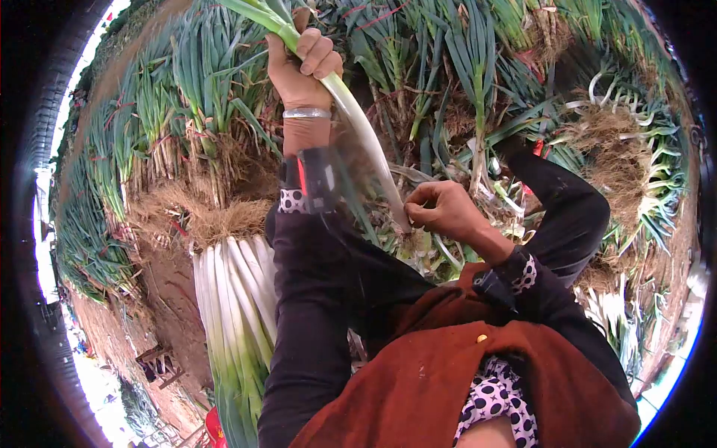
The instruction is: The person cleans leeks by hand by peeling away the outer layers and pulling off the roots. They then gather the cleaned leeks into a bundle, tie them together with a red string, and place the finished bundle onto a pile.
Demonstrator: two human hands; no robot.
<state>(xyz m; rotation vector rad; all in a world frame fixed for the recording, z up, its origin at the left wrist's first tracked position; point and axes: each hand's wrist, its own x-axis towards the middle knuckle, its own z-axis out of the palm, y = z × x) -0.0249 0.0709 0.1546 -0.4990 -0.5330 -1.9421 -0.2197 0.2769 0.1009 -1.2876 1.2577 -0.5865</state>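
A long leek (pixel 361 123) slants down across the middle of the view, green at the top and white below. My left hand (pixel 308 66) is wrapped round its upper part, where the green turns pale. At its brownish root end, the thumb and fingers of my right hand (pixel 448 213) are pinched together against the stalk's edge. Whether they grip a strip of outer skin there is too small to tell. Beside my left forearm lies a bundle of clean white leeks (pixel 231 299), roots pointing away from me.
Bundles of unpeeled leeks (pixel 213 67) stand at the upper left, more leeks (pixel 470 60) at the upper centre. On the right, leeks with matted roots (pixel 612 157) lie in a curve. Peeled leeks (pixel 609 313) are at the lower right. My bent leg (pixel 571 201) is nearby.
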